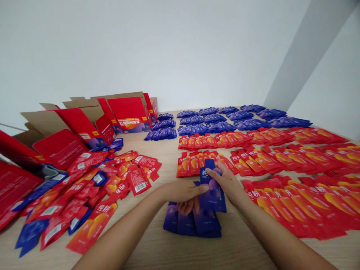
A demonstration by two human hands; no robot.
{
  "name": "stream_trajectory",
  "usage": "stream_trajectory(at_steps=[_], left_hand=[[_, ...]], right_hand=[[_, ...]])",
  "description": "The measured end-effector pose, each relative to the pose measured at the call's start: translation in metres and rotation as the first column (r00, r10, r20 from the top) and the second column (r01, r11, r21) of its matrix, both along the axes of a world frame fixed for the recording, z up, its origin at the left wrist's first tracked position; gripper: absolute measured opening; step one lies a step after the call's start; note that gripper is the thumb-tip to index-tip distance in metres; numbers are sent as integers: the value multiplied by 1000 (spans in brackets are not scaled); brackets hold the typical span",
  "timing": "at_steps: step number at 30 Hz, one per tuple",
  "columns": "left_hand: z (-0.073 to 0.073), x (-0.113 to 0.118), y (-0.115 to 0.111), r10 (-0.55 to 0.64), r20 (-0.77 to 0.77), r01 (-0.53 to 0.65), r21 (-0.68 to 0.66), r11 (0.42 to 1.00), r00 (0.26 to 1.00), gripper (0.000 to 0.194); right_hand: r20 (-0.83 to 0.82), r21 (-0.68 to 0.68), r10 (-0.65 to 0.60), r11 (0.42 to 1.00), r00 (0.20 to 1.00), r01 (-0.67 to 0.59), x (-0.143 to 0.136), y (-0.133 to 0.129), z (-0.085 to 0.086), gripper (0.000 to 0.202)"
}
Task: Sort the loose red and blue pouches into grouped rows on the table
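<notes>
Right hand (223,178) and left hand (184,190) pinch one flat, narrow-necked blue pouch (215,198).

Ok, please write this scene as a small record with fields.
Right hand: holding one flat blue printed pouch
Left hand: at that pouch and the overlapping blue pouches below
Right side: rows of flat red-orange pouches
Far side: groups of flat blue pouches
Left side: mixed heap of red and blue pouches; open red cardboard boxes
Surface: pale wood-grain table
</notes>
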State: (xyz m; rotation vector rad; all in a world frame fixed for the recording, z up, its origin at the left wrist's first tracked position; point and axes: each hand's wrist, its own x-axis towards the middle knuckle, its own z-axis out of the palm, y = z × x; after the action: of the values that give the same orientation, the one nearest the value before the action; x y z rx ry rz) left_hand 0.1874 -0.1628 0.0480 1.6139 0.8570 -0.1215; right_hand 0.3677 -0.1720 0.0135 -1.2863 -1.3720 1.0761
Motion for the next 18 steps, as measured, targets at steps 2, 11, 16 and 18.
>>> stream_trajectory(at_steps=[2, 11, 16, 18], left_hand=[[3, -9, 9, 113, -89, -99, 157, 983, 990, 65], [-13, -81, 73, 673, -76, -506, 600, 620, 736, 41], [-17, -164, 100, 871, -37, -431, 858, 278, 489, 31], [-21, -196, 106, 914, -33, -360, 913, 192, 404, 32]], right_hand=[[118, -31, 132, 991, 984, -129, -2, 0, -6, 30], [732, 157, 70, 951, 678, -268, -19, -21, -16, 31], [762, 109, 257, 854, 594, -509, -29, -38, -7, 40], [763, -8, 377, 818, 525, -575, -33, -42, -5, 47]])
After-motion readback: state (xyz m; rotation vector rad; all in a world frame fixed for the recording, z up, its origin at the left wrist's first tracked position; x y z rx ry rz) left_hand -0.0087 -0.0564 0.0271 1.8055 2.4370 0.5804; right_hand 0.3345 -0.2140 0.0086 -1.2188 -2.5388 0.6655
